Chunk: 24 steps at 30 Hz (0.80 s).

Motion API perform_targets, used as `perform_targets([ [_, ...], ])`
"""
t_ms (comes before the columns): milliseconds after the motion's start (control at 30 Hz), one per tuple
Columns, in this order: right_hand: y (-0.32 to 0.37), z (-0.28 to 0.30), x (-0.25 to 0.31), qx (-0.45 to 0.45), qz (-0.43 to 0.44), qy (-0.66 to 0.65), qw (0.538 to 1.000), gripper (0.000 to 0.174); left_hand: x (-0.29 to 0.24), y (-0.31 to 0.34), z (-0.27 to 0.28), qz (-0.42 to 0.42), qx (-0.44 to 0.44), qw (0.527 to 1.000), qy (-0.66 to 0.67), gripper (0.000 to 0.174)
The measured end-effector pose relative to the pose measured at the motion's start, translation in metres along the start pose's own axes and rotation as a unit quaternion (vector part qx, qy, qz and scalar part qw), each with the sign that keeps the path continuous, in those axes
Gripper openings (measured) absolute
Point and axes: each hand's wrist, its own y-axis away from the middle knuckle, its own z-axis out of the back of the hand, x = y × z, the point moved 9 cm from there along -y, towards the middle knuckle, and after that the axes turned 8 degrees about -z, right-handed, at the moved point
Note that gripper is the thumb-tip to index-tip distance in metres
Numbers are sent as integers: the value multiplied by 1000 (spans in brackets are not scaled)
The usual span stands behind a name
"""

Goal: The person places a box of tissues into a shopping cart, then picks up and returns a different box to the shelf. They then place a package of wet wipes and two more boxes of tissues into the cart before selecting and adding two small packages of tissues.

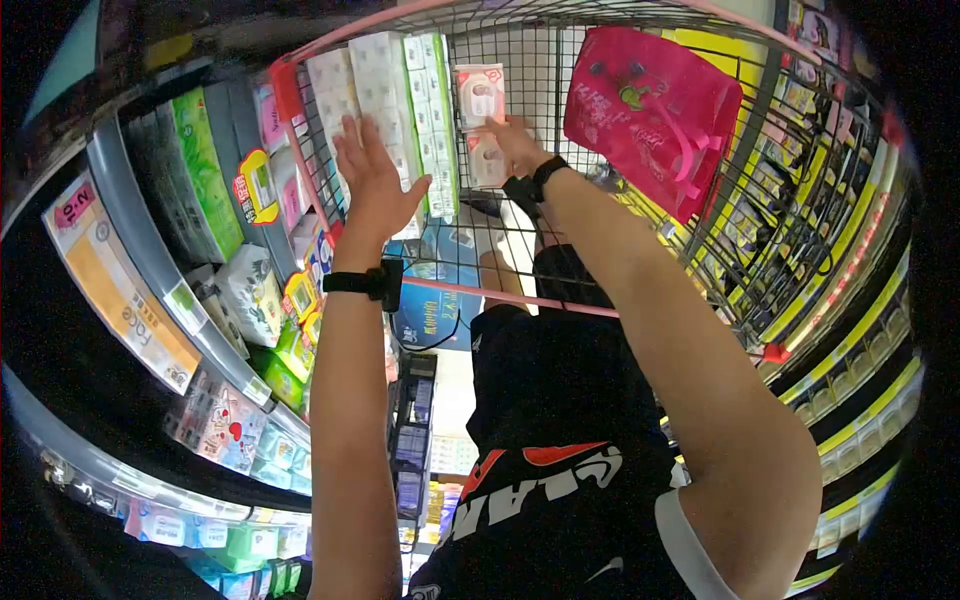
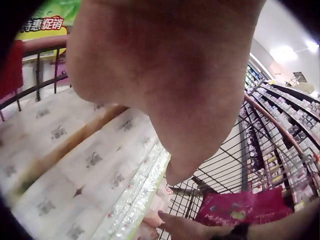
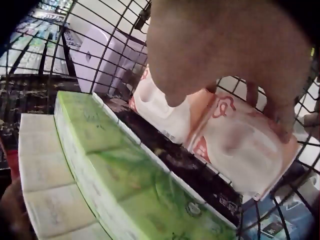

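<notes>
White tissue packs (image 1: 380, 90) (image 2: 75, 170) stand at the left of the shopping cart, with a green-edged bundle (image 1: 430, 120) (image 3: 120, 170) beside them. My left hand (image 1: 375, 185) (image 2: 165, 70), fingers straight and spread, lies over the white packs. Right of the green-edged bundle are two joined pink-and-white wipes packs (image 1: 481, 95) (image 3: 240, 145). My right hand (image 1: 520, 148) (image 3: 225, 50) grips them near their join, thumb on one side and fingers on the other; the palm partly hides the packs in the right wrist view.
A pink bag (image 1: 640, 110) (image 2: 245, 205) lies at the cart's right side. The cart's pink rim (image 1: 510, 297) runs between the forearms. Shelves with packaged goods line the left, and racks (image 1: 850, 300) line the right. A blue box (image 1: 435, 300) shows below the wire mesh.
</notes>
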Motion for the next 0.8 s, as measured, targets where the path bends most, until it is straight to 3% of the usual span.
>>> perform_targets([
  [200,-19,-24,-22,95,12,13,995,75,5,3,3,-27,1,999,47,110],
  [267,-40,-13,-32,115,-6,9,993,67,4,4,7,-28,-2,998,59,107],
  [333,-24,-3,-33,87,-20,8,996,62,3,14,15,-25,-35,994,101,89],
  [400,-75,19,-48,71,24,120,990,52,6,21,21,-34,-52,979,192,79],
  [433,-107,33,-54,79,44,199,976,50,-6,34,42,-34,-112,971,210,61],
  [500,-103,50,-38,83,67,217,970,46,-23,63,62,-18,-118,958,260,55],
  [600,-12,65,-12,80,79,30,993,39,-37,118,81,-28,-151,941,300,43],
  [667,60,65,12,22,105,86,990,35,-46,161,93,-23,-167,921,352,39],
  [800,121,61,29,34,171,10,985,33,-32,248,76,-24,-192,921,338,32],
])
